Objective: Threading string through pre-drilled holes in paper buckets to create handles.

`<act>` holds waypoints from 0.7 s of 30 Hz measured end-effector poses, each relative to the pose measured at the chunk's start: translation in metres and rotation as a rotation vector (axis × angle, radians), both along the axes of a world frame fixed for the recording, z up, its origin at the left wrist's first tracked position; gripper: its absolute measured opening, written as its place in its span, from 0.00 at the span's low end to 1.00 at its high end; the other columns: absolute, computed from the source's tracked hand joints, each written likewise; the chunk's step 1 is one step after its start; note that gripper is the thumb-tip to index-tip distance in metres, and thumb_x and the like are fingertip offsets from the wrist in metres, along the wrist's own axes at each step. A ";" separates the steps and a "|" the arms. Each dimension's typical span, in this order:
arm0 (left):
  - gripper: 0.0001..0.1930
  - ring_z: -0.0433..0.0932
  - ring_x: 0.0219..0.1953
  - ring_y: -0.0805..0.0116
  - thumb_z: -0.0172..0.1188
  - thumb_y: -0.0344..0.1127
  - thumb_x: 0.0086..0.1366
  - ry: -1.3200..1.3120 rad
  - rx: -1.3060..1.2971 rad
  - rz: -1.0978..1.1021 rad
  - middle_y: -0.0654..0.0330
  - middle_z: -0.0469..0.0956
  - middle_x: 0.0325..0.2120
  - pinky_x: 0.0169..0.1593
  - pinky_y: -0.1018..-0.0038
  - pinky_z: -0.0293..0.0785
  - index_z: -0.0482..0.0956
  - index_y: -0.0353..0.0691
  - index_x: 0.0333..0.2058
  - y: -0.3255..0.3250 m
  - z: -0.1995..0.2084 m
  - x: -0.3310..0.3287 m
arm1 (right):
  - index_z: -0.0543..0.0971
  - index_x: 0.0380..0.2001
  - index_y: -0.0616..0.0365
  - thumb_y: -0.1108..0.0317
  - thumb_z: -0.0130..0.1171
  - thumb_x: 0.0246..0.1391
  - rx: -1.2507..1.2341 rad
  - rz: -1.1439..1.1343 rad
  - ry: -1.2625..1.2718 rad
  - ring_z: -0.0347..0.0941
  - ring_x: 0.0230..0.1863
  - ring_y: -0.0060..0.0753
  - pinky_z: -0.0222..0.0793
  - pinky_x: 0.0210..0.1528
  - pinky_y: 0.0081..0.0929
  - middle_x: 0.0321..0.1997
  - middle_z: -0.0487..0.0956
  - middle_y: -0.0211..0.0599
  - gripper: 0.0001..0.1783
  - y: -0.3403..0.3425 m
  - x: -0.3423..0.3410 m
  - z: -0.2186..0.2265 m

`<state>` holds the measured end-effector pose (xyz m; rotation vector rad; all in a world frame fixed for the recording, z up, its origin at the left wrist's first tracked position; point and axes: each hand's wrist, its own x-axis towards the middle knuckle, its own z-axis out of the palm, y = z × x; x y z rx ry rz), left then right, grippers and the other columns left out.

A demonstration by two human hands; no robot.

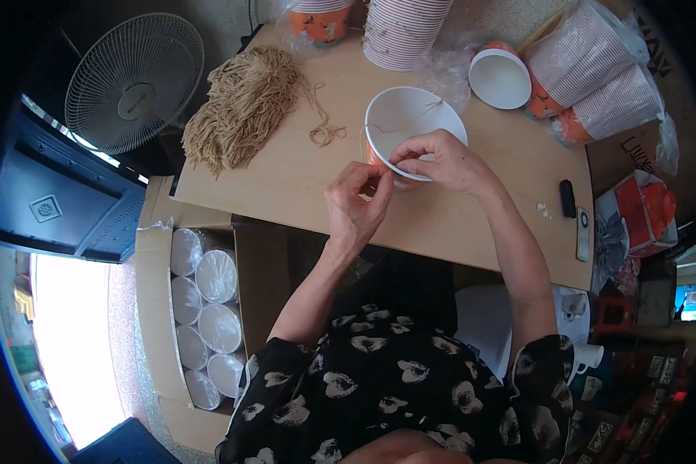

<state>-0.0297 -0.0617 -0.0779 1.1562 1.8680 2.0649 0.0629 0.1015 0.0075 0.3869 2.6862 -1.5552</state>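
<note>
A white paper cup with an orange outside (414,124) lies tilted on the wooden table (286,178), its open mouth facing me. My right hand (441,160) grips its near rim with the fingers closed on it. My left hand (353,203) is just left of the cup, its fingertips pinched on a thin tan string that runs along the cup's rim and across its mouth. A short loose piece of string (322,133) lies on the table to the left.
A big bundle of tan strings (243,104) lies at the table's left. Stacks of paper cups (402,31) and bagged cup stacks (595,69) stand at the back. A cardboard box with wrapped cups (205,317) sits lower left, a fan (134,81) behind. A phone (582,233) lies right.
</note>
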 end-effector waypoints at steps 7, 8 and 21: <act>0.04 0.83 0.26 0.71 0.66 0.26 0.62 -0.060 -0.003 -0.035 0.55 0.81 0.30 0.32 0.76 0.79 0.83 0.30 0.34 -0.001 -0.003 0.000 | 0.83 0.37 0.65 0.73 0.61 0.57 0.206 0.011 0.046 0.76 0.31 0.20 0.72 0.37 0.23 0.29 0.83 0.35 0.08 -0.005 -0.007 0.000; 0.05 0.84 0.28 0.70 0.66 0.26 0.62 -0.081 -0.007 -0.047 0.55 0.81 0.31 0.33 0.76 0.81 0.83 0.30 0.35 -0.001 -0.004 -0.001 | 0.82 0.37 0.65 0.72 0.60 0.57 0.209 0.016 0.074 0.76 0.31 0.21 0.72 0.37 0.24 0.29 0.83 0.36 0.07 -0.005 -0.007 0.000; 0.05 0.85 0.29 0.70 0.67 0.26 0.61 -0.187 0.055 -0.065 0.55 0.82 0.30 0.34 0.76 0.83 0.82 0.29 0.34 0.000 -0.015 -0.003 | 0.79 0.34 0.68 0.74 0.61 0.57 0.178 0.011 0.088 0.74 0.37 0.18 0.72 0.45 0.22 0.30 0.80 0.29 0.06 -0.003 -0.009 -0.005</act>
